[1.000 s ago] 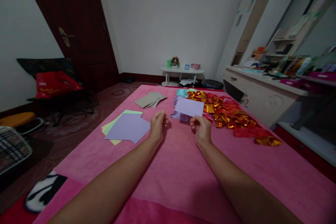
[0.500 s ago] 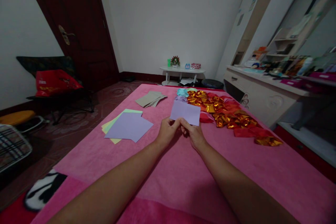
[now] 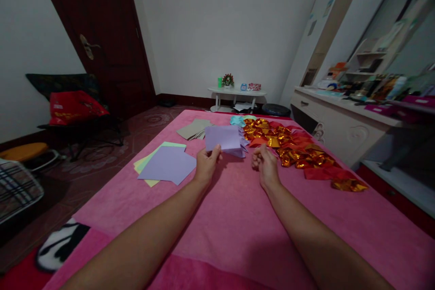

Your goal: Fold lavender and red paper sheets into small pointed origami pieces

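My left hand pinches a folded sheet of purple paper by its lower edge, thumb on top, holding it above the pink cloth. Off to the right, my right hand is apart from the paper, its fingers curled in and the thumb up; I see nothing in it. Purple folded paper shows just past the sheet's right edge, partly hidden by it. Left of my left hand lie flat purple sheets, with green and yellow sheets under them.
Grey-beige paper pieces lie farther back on the pink cloth. Rows of shiny gold and red folded pieces cover the right side, near light blue ones. A cluttered dresser stands at right, a small white table beyond.
My right hand has let go of the purple paper and moved right, fingers curled. My left hand has shifted slightly left with the paper, which now shows a fold along its lower right.
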Demonstrator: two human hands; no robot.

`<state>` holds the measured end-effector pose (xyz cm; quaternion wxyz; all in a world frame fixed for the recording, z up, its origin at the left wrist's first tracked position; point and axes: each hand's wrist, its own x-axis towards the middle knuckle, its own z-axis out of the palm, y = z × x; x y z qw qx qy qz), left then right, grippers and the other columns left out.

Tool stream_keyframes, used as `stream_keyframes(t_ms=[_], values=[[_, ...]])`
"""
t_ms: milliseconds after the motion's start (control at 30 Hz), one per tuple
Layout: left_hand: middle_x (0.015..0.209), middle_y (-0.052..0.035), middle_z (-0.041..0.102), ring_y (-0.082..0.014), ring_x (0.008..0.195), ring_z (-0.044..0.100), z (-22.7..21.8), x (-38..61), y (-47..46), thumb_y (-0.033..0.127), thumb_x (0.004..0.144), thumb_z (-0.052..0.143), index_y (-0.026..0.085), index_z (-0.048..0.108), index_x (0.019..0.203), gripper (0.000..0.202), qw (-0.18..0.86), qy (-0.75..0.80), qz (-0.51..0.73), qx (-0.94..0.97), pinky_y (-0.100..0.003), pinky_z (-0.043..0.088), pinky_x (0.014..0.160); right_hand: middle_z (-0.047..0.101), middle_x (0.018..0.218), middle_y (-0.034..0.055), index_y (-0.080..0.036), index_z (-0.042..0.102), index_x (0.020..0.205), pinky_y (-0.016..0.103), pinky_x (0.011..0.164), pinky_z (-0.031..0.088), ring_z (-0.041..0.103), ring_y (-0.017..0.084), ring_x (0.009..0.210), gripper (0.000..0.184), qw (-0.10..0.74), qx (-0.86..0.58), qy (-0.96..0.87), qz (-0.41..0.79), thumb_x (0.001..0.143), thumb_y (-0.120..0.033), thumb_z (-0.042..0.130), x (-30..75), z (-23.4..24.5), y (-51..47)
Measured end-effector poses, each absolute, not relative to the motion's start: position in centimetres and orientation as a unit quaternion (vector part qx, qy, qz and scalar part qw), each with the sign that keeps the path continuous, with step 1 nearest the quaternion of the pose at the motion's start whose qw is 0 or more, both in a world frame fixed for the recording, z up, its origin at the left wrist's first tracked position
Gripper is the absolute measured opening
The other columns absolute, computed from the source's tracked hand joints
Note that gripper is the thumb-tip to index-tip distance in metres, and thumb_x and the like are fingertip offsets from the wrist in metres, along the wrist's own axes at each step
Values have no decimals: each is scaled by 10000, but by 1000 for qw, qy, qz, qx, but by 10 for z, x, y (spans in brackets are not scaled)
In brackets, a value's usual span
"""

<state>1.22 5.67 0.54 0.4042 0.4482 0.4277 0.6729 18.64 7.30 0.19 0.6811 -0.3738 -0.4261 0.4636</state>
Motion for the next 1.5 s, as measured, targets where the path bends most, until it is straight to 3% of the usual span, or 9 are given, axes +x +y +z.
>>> stream_keyframes(t_ms=[133,267,467,633,833,1000,1200,1400,1500], values=[[502,-1,556,-71,416,441,4,22,51,491,720,657,109,608,586,408,430,409,644,483,-197,322,420,566,674,-27,-200,586,890,188,404,316,475,81,489,362,609,-356,-505,496,744,-525,649,174,3,64],[496,-5,574,-83,419,460,1,24,51,461,716,674,104,624,597,379,440,406,618,511,-201,324,426,508,553,-55,-176,593,784,190,405,294,412,71,449,286,610,-374,-532,452,694,-417,718,171,1,62],[759,-41,683,-124,622,566,0,9,64,396,665,731,96,698,830,344,432,394,654,479,-221,432,584,492,523,-52,-163,589,693,201,391,258,386,72,420,240,542,-363,-577,491,683,-372,706,180,2,63],[602,-13,611,-101,519,490,-2,4,65,429,667,717,88,685,728,348,460,399,627,486,-203,359,493,522,567,-42,-170,602,713,209,428,297,422,89,469,261,564,-372,-553,488,700,-414,693,179,2,65],[454,51,405,-54,438,327,-3,4,63,434,701,674,126,514,486,408,462,404,627,480,-190,219,436,564,606,-38,-178,620,690,217,501,336,463,101,530,222,603,-377,-528,465,697,-385,701,184,1,69],[569,40,525,-62,484,421,-5,4,67,375,662,711,118,648,727,272,459,406,640,464,-183,304,478,590,600,-31,-183,624,651,233,496,344,481,120,524,216,609,-387,-516,462,669,-378,716,186,-1,70],[540,62,519,-58,470,429,-2,3,67,283,679,695,147,642,1107,452,441,390,653,477,-169,303,477,646,647,-9,-182,647,829,254,537,413,564,152,564,285,624,-401,-483,465,639,-371,743,188,-6,76],[713,-28,678,-82,547,513,-2,6,66,267,664,690,117,728,848,240,480,387,641,457,-191,372,519,662,671,-11,-198,613,979,238,547,413,574,140,572,390,642,-401,-472,453,643,-350,739,190,-7,77],[694,-25,678,-71,516,497,-5,5,68,253,669,686,117,732,837,221,478,393,644,450,-184,360,492,659,669,-13,-194,620,975,232,533,410,568,134,564,387,644,-395,-471,455,639,-347,738,189,-5,76]])
